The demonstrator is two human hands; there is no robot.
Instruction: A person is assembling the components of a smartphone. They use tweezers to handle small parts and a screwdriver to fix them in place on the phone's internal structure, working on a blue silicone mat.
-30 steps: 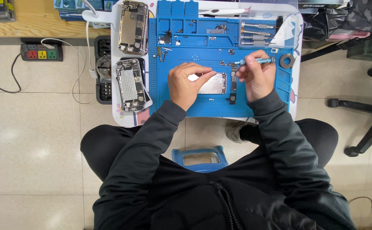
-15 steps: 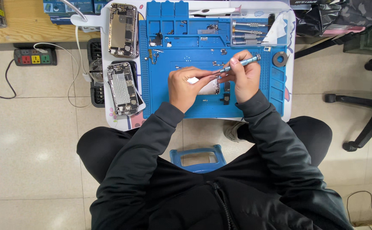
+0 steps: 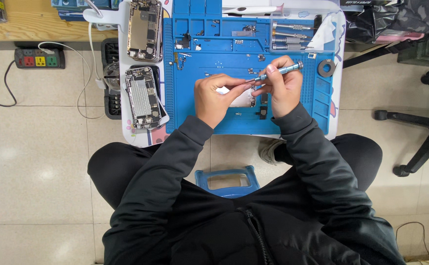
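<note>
The right hand is closed around a slim silver screwdriver, fingers pinching its shaft so the tool slants from upper right down to its tip at the left, where it meets the left hand's fingertips. A second ago the driver lay higher and nearly level above the knuckles; since then it has tilted and its tip has come down towards the work. The left hand is curled, its fingers pressed onto a small white phone part that lies on the blue repair mat, between the two hands; how firmly it grips the part cannot be told. Both hands sit closer together than a second ago, now touching over the part. On the mat's upper right, a clear tray of spare screwdrivers rests near a dark ring. To the left of the mat lie two opened phones, one above the other, and a power strip sits on the tiled floor beside them.
</note>
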